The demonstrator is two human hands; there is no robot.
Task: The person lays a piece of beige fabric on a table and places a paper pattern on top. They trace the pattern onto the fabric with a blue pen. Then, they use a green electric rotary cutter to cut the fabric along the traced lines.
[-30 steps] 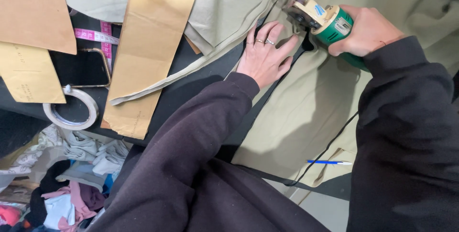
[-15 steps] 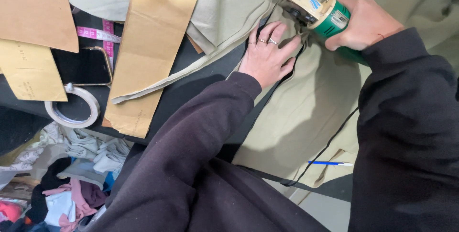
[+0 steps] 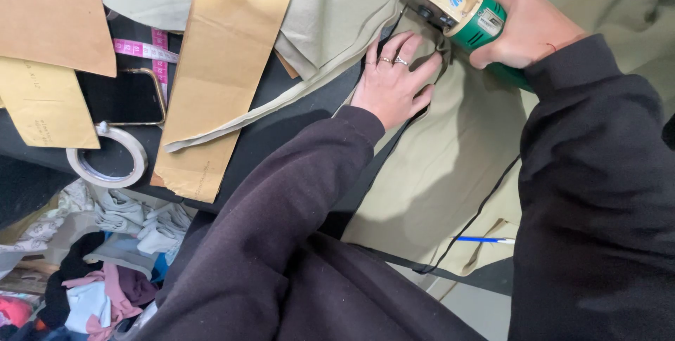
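Right hand [image 3: 529, 29] wrapped tight around the green body of a handheld electric fabric cutter [image 3: 460, 12], fingers curled shut on the grip, cream-coloured head of the tool pointing up and left at the top of the view. Left hand [image 3: 392, 82] pressed flat on the khaki fabric [image 3: 450, 165] just beside the cutter head, fingers spread and extended, rings showing on two of them, fingertips close to the tool's front; holding nothing, only pinning the cloth down. Khaki fabric spread across the dark table [image 3: 281, 137] on the right half of the view, its cut edge running diagonally from beneath the left hand down toward the lower middle. Thin black power cord [image 3: 485, 207] trailing over the cloth from below the right sleeve. Blue pen [image 3: 484, 240] lying on the fabric near the lower edge, well apart from both hands. Narrow strip of the same khaki cloth [image 3: 281, 105] stretched leftward across the table and over a long brown paper pattern piece [image 3: 225, 67]. More brown paper patterns [image 3: 49, 10] at upper left, a pink measuring tape [image 3: 144, 50] between them, a roll of tape [image 3: 107, 158] near the table's edge. Heap of mixed cloth scraps [image 3: 98, 271] below the table at lower left. Both arms in dark sleeves.
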